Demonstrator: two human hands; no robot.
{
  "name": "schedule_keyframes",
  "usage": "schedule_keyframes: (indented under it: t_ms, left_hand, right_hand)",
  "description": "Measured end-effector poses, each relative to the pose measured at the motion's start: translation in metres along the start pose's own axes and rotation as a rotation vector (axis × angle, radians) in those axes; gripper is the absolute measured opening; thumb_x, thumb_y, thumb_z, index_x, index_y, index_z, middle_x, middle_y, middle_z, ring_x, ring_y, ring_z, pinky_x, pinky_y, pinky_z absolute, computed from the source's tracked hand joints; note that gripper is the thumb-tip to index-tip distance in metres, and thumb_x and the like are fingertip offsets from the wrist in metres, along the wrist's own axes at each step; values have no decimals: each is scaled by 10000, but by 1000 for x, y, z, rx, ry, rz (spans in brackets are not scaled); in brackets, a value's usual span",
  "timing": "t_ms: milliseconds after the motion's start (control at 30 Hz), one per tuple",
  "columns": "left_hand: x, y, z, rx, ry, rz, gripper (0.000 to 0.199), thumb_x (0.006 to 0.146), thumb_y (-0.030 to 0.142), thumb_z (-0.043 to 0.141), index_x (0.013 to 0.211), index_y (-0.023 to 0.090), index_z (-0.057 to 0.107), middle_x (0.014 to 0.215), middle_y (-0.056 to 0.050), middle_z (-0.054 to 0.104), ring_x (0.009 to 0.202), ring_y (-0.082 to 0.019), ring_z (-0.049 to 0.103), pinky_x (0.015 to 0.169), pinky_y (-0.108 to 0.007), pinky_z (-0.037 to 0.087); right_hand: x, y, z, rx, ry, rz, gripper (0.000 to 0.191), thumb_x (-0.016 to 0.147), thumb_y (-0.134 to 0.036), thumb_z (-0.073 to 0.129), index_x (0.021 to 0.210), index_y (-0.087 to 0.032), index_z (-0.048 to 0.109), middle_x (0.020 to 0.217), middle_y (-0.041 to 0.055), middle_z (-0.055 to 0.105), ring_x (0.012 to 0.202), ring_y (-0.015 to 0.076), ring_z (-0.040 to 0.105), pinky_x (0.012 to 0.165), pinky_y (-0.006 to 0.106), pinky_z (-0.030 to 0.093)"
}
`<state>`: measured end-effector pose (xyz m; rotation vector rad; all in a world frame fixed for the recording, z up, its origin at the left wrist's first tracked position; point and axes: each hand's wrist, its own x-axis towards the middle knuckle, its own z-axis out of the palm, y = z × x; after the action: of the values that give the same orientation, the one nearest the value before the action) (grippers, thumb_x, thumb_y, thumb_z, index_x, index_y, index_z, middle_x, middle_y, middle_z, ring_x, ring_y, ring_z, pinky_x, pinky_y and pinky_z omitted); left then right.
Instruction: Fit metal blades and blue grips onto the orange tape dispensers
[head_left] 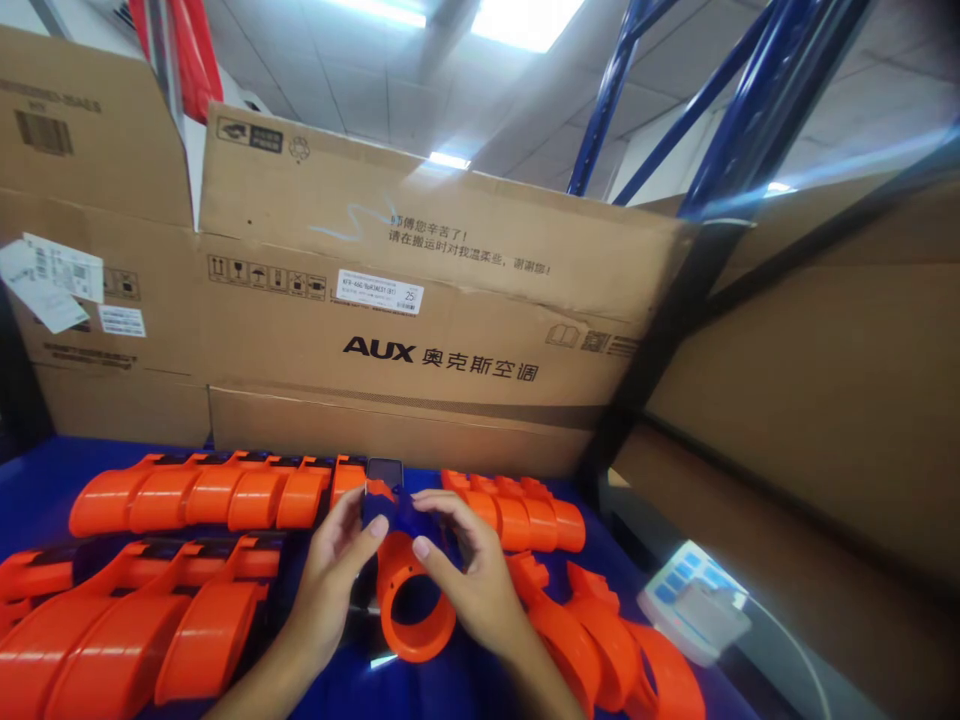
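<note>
In the middle of the head view, both my hands are around an orange plastic part with a round ring [420, 655] at its lower end. My left hand [334, 565] closes on its upper left side, with the thumb across the top. From the other side my right hand [472, 570] grips it, thumb near the ring and fingers curled at the top. A dark blue piece [409, 517] shows between my fingers at the part's upper end; I cannot tell whether it is joined on. Behind my fingers stands a small dark rectangular object [385, 472], partly hidden.
Rows of similar orange parts [210, 640] lie on the blue surface [360, 690] at left, with more orange parts [615, 640] at right. A power strip [694, 600] with a cable sits at right. Cardboard [465, 310] walls the back beside a dark blue rack post [720, 180].
</note>
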<state>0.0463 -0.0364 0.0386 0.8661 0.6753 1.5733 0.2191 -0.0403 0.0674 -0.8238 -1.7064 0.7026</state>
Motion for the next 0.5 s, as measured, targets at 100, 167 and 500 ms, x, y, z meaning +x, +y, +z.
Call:
schedule_keyframes:
  t_ms: [100,167,500]
  left_hand:
    - [-2,2,1,-22,-14,21,406,795,356,853,1174,259,743,1178,-49,764,1132,-229,694,946,-281,551]
    - [-4,4,1,-43,-29,37,443,791,328,858,1213,267,734,1209,-53,756,1127,-235,697,943,-293,562]
    - [-3,-6,-14,-110,-158,76,524,858,336,776,1363,241,675,1434,-126,655,1388,-361,537,1137,-463,468]
  right_hand:
    - [0,1,0,-4,1,10,259,946,-314,685,1196,-252,663,1237,88,705,1197,273,653,1094,443,481]
    - [-1,0,-1,-5,-4,15,259,953,-322,677,1203,-255,662,1238,85,706,1195,273,658,1100,445,481]
    - [-2,-3,-5,-100,-76,-41,466,965,-334,668,1411,-271,547,1374,99,665,1279,277,632,1091,447,507]
